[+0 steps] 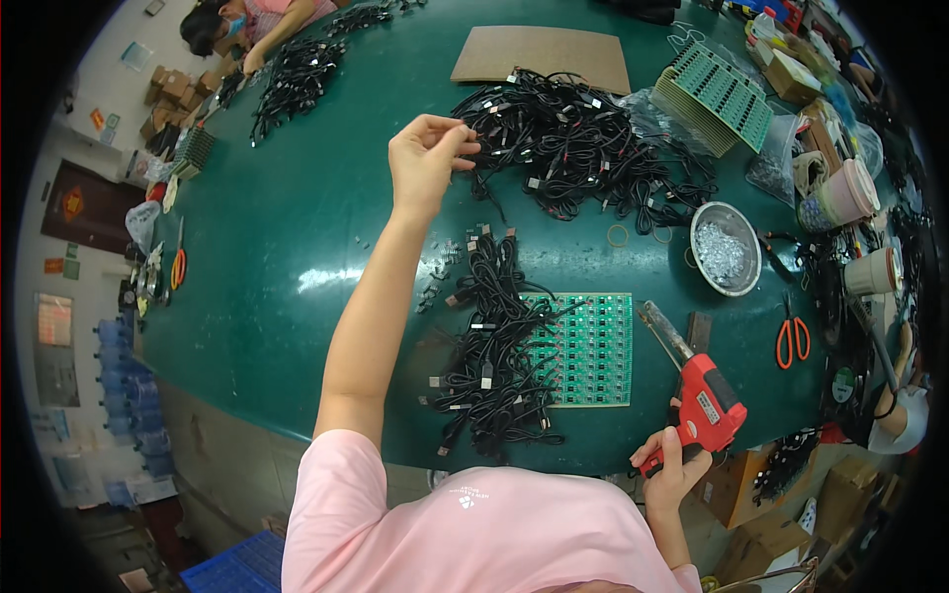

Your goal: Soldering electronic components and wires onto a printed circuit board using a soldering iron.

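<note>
My right hand [672, 465] is wrapped round the handle of a red and black soldering gun [704, 400], held at the table's near edge. The gun's metal front end points up and left, beside a green circuit board panel [603, 346]. Stretched far forward, my left hand [427, 153] has thumb and fingertips drawn together at the left edge of a big pile of black cables [583, 148]. What sits between those fingertips, if anything, is too small to make out. A second bunch of black cables with metal plugs [484, 346] partly covers the panel's left side.
Right of the big pile are a metal bowl [727, 249] of small clear pieces, orange-handled scissors [792, 341] and stacked circuit boards [727, 94]. Behind the pile lies a cardboard sheet [544, 54]. A co-worker [262, 25] handles cables at the far left. More scissors [179, 262] lie at the left edge.
</note>
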The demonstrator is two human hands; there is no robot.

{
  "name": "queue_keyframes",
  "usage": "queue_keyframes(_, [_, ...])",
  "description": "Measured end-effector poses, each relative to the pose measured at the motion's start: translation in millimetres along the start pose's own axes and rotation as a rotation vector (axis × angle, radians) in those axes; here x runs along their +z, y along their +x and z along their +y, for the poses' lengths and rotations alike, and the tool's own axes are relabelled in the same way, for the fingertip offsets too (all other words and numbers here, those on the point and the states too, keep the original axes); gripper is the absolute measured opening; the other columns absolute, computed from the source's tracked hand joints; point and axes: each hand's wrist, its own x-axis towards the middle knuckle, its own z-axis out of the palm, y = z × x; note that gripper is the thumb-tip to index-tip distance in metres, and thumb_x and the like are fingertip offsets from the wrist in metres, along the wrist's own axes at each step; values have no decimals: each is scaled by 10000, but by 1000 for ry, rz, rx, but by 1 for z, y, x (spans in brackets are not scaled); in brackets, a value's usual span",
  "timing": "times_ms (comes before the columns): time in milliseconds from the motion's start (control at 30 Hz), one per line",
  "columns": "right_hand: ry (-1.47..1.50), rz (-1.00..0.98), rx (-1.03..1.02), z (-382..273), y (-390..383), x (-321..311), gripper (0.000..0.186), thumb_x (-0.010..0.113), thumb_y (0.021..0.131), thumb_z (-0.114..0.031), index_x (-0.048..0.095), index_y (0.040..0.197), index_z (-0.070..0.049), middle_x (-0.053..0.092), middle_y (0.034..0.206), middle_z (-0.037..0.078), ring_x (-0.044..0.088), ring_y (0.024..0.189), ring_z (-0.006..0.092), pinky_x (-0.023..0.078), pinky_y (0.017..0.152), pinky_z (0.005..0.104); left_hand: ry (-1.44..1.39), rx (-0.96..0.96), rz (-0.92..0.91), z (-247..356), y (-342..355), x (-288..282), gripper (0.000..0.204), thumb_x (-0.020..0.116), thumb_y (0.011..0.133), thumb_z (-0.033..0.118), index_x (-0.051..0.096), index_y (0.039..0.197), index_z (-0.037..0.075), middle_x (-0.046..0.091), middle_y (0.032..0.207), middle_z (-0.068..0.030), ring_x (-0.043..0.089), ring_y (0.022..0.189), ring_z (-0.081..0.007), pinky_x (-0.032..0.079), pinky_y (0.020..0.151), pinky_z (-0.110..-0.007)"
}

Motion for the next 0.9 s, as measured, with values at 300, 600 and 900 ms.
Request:
queue_keyframes(300, [3,29,-2,1,-4,1,359,497,895,-53,451,1209,115,550,556,86,512,429,136,420,434,251,-230,282,149,-4,22,4,52,620,858,46,619,888,4,666,835,-83,567,656,-100,438,587,-232])
queue_keyframes(600, [16,40,-23,9,-4,-1,395,498,908,-110,419,1226,111,523,562,109,483,403,152,433,403,276,849,726,-355,29,-97,64,142,644,783,85,640,919,128,614,856,-1,502,930,-229,284,892,-390])
queue_keyframes(900, [51,-66,57,9,-6,-1,359,512,886,-61,411,1183,113,543,591,86,493,441,114,390,421,231,744,336,-686,-5,-149,67,92,632,807,100,631,898,89,564,950,-33,451,1020,-256,282,912,-410])
